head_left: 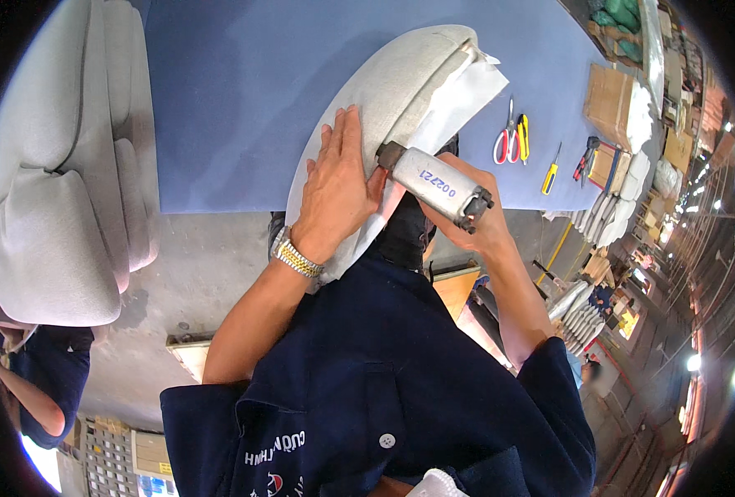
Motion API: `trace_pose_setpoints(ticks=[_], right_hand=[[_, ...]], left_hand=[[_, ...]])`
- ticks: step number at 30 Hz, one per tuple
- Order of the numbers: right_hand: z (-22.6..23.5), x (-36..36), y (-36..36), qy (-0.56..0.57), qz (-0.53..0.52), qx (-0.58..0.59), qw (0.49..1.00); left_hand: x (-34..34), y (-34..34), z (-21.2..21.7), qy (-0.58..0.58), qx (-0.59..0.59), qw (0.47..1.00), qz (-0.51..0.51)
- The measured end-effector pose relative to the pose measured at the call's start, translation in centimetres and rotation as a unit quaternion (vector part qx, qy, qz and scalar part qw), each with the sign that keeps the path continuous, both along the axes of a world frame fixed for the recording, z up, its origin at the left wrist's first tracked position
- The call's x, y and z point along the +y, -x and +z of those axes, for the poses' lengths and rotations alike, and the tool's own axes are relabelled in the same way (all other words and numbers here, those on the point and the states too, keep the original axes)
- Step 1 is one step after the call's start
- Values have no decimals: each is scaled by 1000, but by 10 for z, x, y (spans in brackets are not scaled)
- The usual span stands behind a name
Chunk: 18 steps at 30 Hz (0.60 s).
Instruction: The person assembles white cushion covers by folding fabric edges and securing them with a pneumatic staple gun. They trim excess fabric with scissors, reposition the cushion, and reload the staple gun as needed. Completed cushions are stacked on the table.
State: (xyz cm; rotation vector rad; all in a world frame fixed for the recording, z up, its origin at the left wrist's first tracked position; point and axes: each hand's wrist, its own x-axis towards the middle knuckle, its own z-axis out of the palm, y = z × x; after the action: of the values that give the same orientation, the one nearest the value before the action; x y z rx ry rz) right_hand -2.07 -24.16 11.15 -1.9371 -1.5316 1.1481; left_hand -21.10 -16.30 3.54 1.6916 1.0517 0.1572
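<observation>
A curved, light grey upholstered panel [400, 79] rests partly on the blue table and leans toward my body. White lining [460, 101] shows along its right edge. My left hand [334, 186] lies on the grey fabric with its fingers stretched out, a metal watch at the wrist. My right hand [477, 217] is wrapped round a silver pneumatic staple gun [442, 184]. The gun's dark nose meets the panel's edge, close to my left thumb. Part of my right hand is hidden behind the gun.
On the blue table [243, 108] lie red-handled scissors [508, 142], a yellow cutter [523, 139], a yellow screwdriver [552, 170] and red-and-black pliers [585, 157]. A cardboard box [609, 103] stands at the right. Large grey cushions [44, 190] fill the left, with another person [48, 385] below them.
</observation>
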Motion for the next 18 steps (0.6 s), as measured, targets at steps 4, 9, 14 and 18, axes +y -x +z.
trace_pose_setpoints(ticks=[4,9,14,18], right_hand=[[-3,-7,-4,-60,20,2,998],[0,-13,-5,-71,21,33,997],[1,-11,-3,-36,30,25,999],[5,-8,4,20,-9,55,998]], left_hand=[[-1,1,-2,-47,-3,999,-4],[0,2,-6,-8,-15,1000,-13],[-6,4,-5,-6,-3,1000,-7],[-7,-1,-1,-13,-4,1000,3]])
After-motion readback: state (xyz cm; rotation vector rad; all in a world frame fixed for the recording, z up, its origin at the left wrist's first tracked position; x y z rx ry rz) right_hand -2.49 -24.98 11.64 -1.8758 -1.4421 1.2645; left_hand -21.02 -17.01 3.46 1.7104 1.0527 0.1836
